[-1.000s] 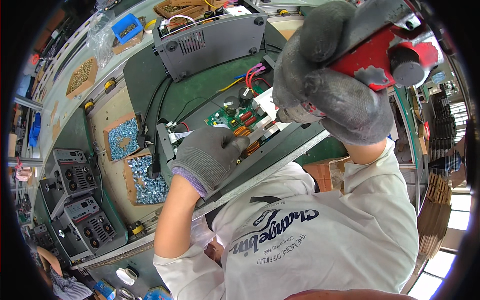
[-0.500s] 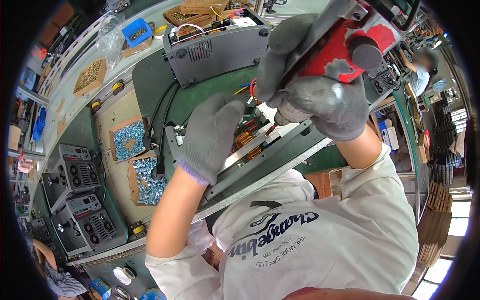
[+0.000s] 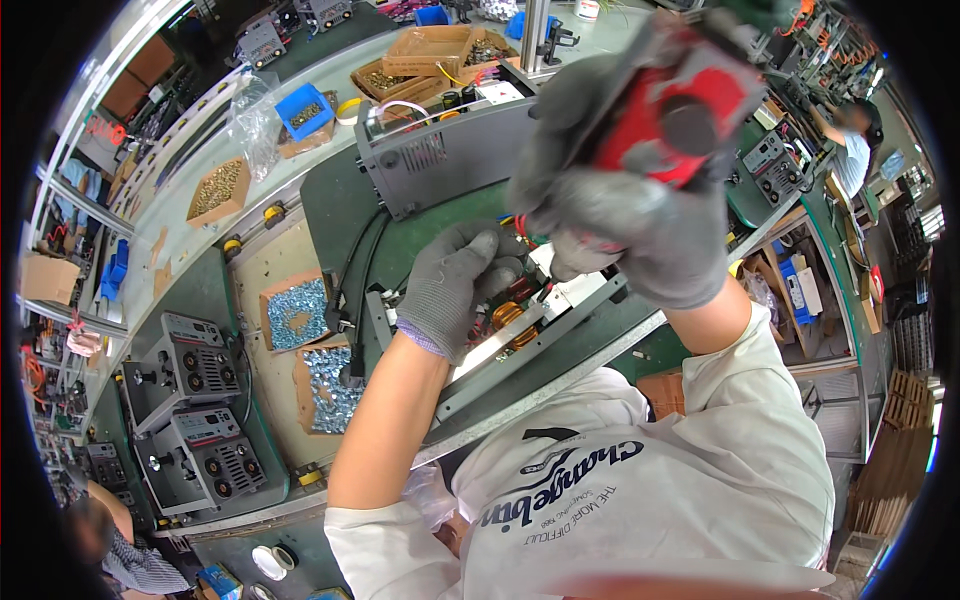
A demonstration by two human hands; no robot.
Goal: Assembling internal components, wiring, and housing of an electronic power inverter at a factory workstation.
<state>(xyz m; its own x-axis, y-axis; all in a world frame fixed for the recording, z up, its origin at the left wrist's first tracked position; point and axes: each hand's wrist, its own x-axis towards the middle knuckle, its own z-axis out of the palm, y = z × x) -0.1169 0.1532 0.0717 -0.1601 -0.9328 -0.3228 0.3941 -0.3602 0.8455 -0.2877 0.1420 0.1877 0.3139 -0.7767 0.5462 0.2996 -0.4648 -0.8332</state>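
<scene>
My right hand point(image 3: 640, 225), in a grey work glove, is wrapped round a red power driver point(image 3: 650, 130) with worn paint, smeared by motion. The driver's nose points down at the near metal chassis point(image 3: 530, 350), though its tip is hidden. Inside that chassis lie a copper-wound coil point(image 3: 513, 322), red parts and a pale strip. My left hand point(image 3: 455, 285), also gloved, hovers over the chassis's left part with its fingers curled in; whatever they hold, if anything, is too small to make out. Coloured wires show between the two hands.
Behind stands a grey machine case point(image 3: 450, 150) with its top off. Left of my work are boxes of bluish screws point(image 3: 297, 312), black cables point(image 3: 368, 265) and two finished-looking machines point(image 3: 200, 365). Farther back sit a blue bin point(image 3: 303, 108) and a carton of brass-coloured parts point(image 3: 218, 190). Co-workers are at both sides.
The whole view has shifted, so the bench appears farther right and lower. My left hand's fingers have curled in more. My right hand still grips the driver, now blurred by motion.
</scene>
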